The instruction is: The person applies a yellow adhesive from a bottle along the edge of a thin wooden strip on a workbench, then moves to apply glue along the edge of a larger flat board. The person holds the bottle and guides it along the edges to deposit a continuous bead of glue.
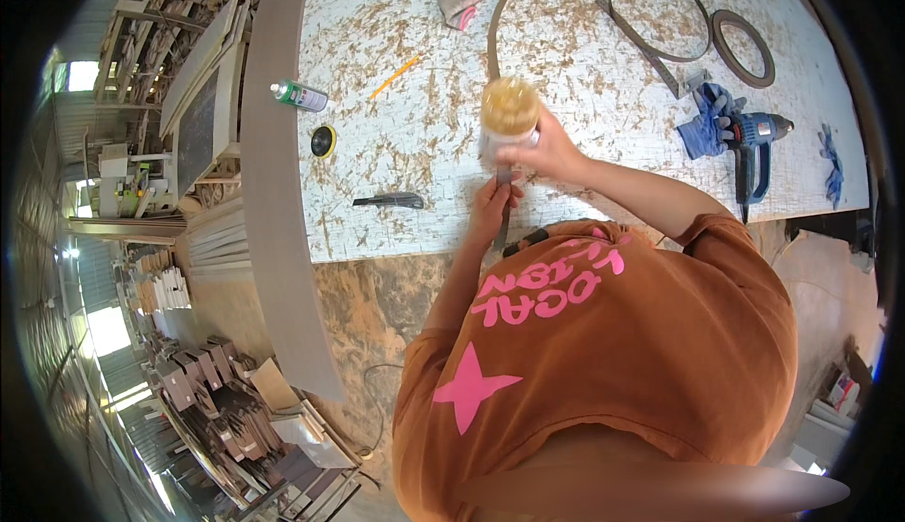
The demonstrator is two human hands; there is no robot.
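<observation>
In my right hand [547, 150] is a clear jar [510, 107] with amber-yellow contents, its fingers wrapped round the lower part. The jar is over the near part of the white, brown-smeared worktable [415, 135]. Just below it, my left hand [492, 205] pinches a narrow brown edging strip [502, 177]. A long length of strip [493, 43] curves away behind the jar to the far edge. The jar hides the stretch of strip beneath it, and I cannot tell whether they touch.
Left of my hands lie a utility knife [388, 200], round pad [323, 141], pencil [395, 77], spray can [299, 96] and work glove [458, 3]. A long brown board [273, 164] runs along the left. Rightward are a strip coil [745, 48], heat gun [751, 149] and blue gloves [702, 126].
</observation>
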